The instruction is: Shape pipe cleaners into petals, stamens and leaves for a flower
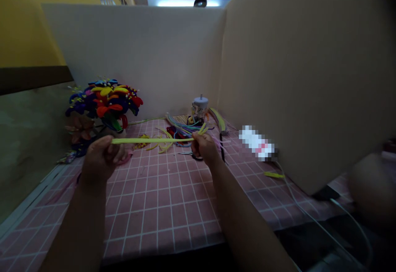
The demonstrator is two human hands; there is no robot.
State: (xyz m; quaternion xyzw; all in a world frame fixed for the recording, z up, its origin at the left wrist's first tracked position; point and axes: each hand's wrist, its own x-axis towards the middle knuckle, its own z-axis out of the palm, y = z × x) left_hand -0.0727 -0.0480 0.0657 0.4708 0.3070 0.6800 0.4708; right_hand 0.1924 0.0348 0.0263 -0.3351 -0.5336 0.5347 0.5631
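Observation:
A bundle of yellow pipe cleaners [154, 140] is stretched level between my two hands, above the table. My left hand [103, 156] is closed round its left end. At the other end, my right hand [204, 146] pinches the bundle, and short loose tips stick up past the fingers. Just behind and below my right hand lies a pair of scissors [187, 153], its handles partly hidden by the hand. Loose yellow strips [163, 145] and a pile of coloured pipe cleaners [182, 129] rest on the table beyond the bundle.
A bouquet of colourful fuzzy flowers [108, 100] stands at the left. A lidded cup [200, 109] is at the back. To the right are a blurred-out white device [256, 143], a yellow piece [274, 175] and a cable [297, 202]. Partition panels [139, 57] enclose the pink checked table [154, 206].

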